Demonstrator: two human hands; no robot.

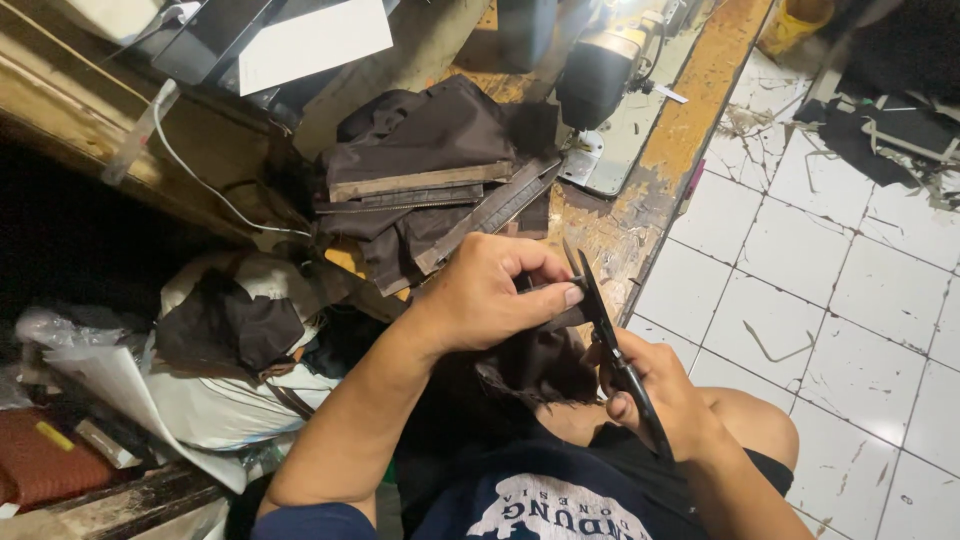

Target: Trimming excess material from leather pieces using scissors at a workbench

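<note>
Two hands are seen at work over the lap, close to the camera. Scissors [615,350] are gripped in the right hand [665,395], the grip closed around the handles, the blades partly parted and pointed up and away from the body. A piece of dark brown cloth [535,365] is pinched in the left hand [490,290], the thumb and fingers [570,295] closed on its upper edge just beside the blades. The cloth hangs down from that grip toward the lap, so it lies to the left of the scissors and touching them; the long axis of the scissors runs from lower right to upper left, nearly along the held edge. The left hand is the nearer one to the blade tips, the right hand sits lower, at the handles.

Farther off, a worn wooden counter [690,110] is seen, on which a heap of dark cloth pieces [430,140] is piled with long flat strips [420,182] laid across it. Beyond that a sewing machine [610,70] stands. To the left, a white sack [220,400] stuffed with scraps is set, and to the right a white tiled floor [840,330] is littered with offcuts.
</note>
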